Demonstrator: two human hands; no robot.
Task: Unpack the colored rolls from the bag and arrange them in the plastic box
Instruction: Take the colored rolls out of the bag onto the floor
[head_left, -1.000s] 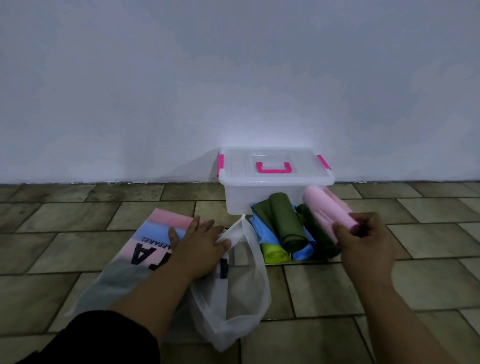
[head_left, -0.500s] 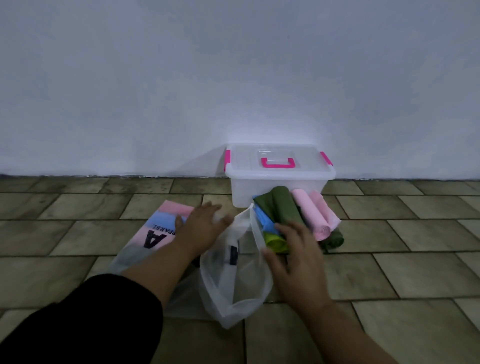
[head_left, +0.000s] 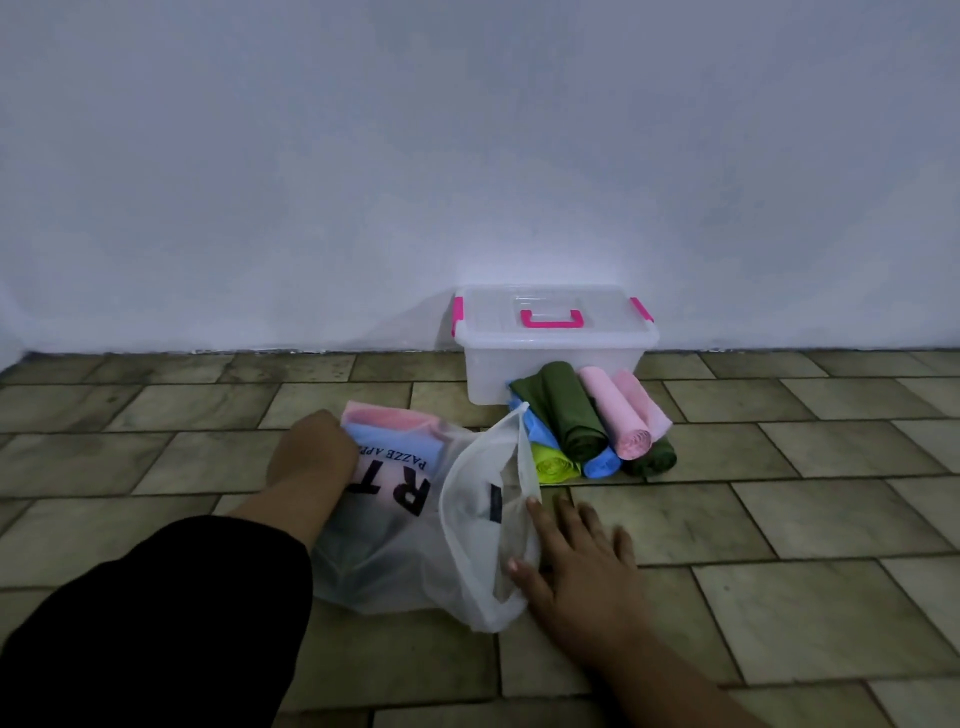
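A clear plastic box (head_left: 553, 371) with a pink handle and pink clips stands shut against the wall. In front of it lies a pile of rolls: a dark green roll (head_left: 569, 408), two pink rolls (head_left: 615, 413), a blue roll (head_left: 600, 464), a lime roll (head_left: 553, 464) and another dark green roll (head_left: 652, 460). A translucent white bag (head_left: 415, 530) with printed letters lies on the floor. My left hand (head_left: 314, 454) presses on its far left edge, fingers curled on the plastic. My right hand (head_left: 574, 564) rests flat at the bag's mouth, fingers spread, touching its rim.
The floor is brown stone tile (head_left: 805, 519) and meets a plain white wall (head_left: 467, 156) just behind the box. A black sleeve (head_left: 145, 623) covers my left forearm.
My right hand put the pink roll on the pile, then drew back to the bag's mouth. My left hand slid further left on the bag.
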